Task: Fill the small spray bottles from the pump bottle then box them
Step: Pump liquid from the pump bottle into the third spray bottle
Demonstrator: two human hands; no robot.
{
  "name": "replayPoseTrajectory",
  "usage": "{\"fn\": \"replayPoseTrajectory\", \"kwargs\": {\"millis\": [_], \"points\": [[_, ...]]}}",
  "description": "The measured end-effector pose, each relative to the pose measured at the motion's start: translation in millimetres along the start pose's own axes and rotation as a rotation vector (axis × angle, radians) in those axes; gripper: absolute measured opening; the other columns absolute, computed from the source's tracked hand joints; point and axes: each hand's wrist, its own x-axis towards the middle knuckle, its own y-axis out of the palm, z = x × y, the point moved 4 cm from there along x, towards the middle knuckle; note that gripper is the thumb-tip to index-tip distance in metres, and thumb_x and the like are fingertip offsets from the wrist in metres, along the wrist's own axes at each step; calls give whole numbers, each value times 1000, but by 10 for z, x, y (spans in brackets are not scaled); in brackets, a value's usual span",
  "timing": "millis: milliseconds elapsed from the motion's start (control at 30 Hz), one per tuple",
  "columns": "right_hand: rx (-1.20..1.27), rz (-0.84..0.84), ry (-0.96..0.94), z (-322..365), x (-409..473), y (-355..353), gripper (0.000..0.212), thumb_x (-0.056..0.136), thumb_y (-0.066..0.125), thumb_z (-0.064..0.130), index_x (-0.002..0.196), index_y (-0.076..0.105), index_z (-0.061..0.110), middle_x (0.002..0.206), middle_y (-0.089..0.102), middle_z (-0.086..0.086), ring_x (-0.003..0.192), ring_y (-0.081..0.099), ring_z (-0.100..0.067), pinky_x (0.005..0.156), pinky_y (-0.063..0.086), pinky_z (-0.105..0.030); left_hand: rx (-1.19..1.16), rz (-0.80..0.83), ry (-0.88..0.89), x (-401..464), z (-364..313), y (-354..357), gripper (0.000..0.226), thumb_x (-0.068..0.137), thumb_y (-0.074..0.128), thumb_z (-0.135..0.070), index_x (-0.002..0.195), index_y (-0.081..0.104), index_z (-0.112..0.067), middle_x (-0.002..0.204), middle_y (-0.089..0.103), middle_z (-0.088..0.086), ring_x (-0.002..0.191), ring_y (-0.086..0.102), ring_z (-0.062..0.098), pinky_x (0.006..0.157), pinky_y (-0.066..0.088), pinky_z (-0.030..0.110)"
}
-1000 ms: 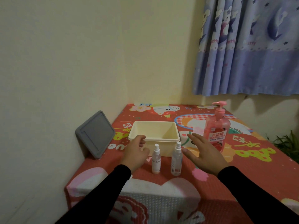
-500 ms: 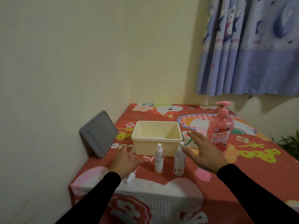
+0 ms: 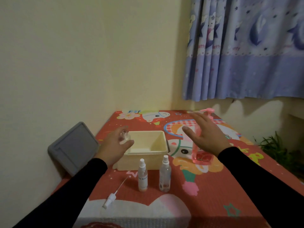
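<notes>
Head view: left hand [image 3: 115, 145] fingers curl around an uncapped small bottle [image 3: 124, 137] above the box [image 3: 148, 149]; right hand [image 3: 206, 134], fingers spread, hovers before the pump bottle [image 3: 201, 155].

1. The purple curtain [image 3: 243, 51] hangs at the top right, above the table's far right corner. It has small pink letters printed in a row. Only the end of a word shows in the folds, and it looks like "etty".
2. The small spray bottle [image 3: 142, 176] on the left of the standing pair, near the table's front edge, has a white label with dark letters running up its side. The letters are too blurry to read.
3. The other spray bottle [image 3: 165, 174] just beside it has a label too, but its print is too small to read.
4. The pink pump bottle [image 3: 201, 154] is mostly behind the right hand [image 3: 206, 134], so no words show on it.
</notes>
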Motion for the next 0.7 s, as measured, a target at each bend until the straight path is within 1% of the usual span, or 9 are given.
{"fn": "replayPoseTrajectory", "kwargs": {"millis": [100, 167, 233, 300, 333, 367, 433, 500, 700], "points": [[9, -69, 35, -146, 241, -137, 67, 89, 50, 60, 139, 48, 15, 143, 49, -7, 131, 46, -23, 106, 37, -35, -33, 112, 61, 228, -268, 222, 36, 86, 68, -34, 117, 51, -27, 110, 57, 0, 98, 56, 17, 82, 47, 33], [-1, -98, 66, -242, 398, -212, 63, 90, 53, 54, 139, 48, 14, 144, 48, -9, 131, 45, -25, 106, 36, -35, -92, 158, 60, 359, -453, 387, 39, 83, 71, -34, 114, 48, -28, 107, 59, 0, 94, 58, 15, 82, 49, 33], [-4, -107, 104, -373, 569, -275, 61, 92, 54, 50, 140, 47, 13, 144, 47, -9, 132, 44, -26, 105, 35, -35, -158, 177, 49, 490, -633, 550, 45, 79, 77, -33, 113, 48, -24, 98, 60, -6, 85, 59, 8, 77, 47, 21], [5, -102, 147, -490, 701, -308, 59, 93, 53, 49, 141, 46, 15, 146, 45, -8, 132, 43, -25, 105, 35, -36, -213, 176, 34, 596, -787, 687, 44, 77, 79, -29, 108, 50, -19, 87, 58, -13, 77, 57, -2, 64, 42, 7], [0, -96, 166, -551, 761, -315, 59, 93, 51, 50, 141, 45, 16, 147, 44, -8, 133, 43, -25, 105, 35, -36, -223, 180, 32, 655, -849, 768, 42, 77, 80, -29, 105, 51, -18, 86, 57, -15, 76, 56, -4, 62, 42, 6], [-6, -90, 183, -613, 823, -321, 59, 94, 49, 51, 142, 45, 17, 148, 42, -7, 134, 42, -25, 106, 35, -37, -223, 188, 38, 717, -913, 854, 42, 76, 80, -31, 103, 51, -17, 87, 57, -14, 77, 55, -3, 63, 43, 9], [-10, -74, 212, -707, 918, -325, 59, 95, 46, 51, 142, 44, 16, 149, 42, -8, 134, 42, -25, 106, 35, -37, -209, 212, 49, 813, -1013, 1011, 43, 75, 80, -35, 102, 53, -17, 93, 59, -6, 82, 56, 9, 73, 46, 24], [-1, -61, 245, -799, 1006, -321, 59, 96, 44, 51, 142, 45, 13, 147, 43, -11, 134, 41, -26, 107, 33, -37, -217, 241, 52, 910, -1088, 1173, 41, 75, 79, -37, 102, 54, -20, 97, 60, -1, 86, 58, 16, 77, 48, 30], [92, 16, 362, -1055, 1263, -252, 61, 95, 40, 55, 135, 51, 11, 140, 50, -15, 130, 44, -29, 106, 33, -37, -107, 266, 142, 1088, -1263, 1511, 44, 80, 73, -39, 118, 56, -23, 104, 57, -3, 86, 56, 17, 67, 41, 22]]}}
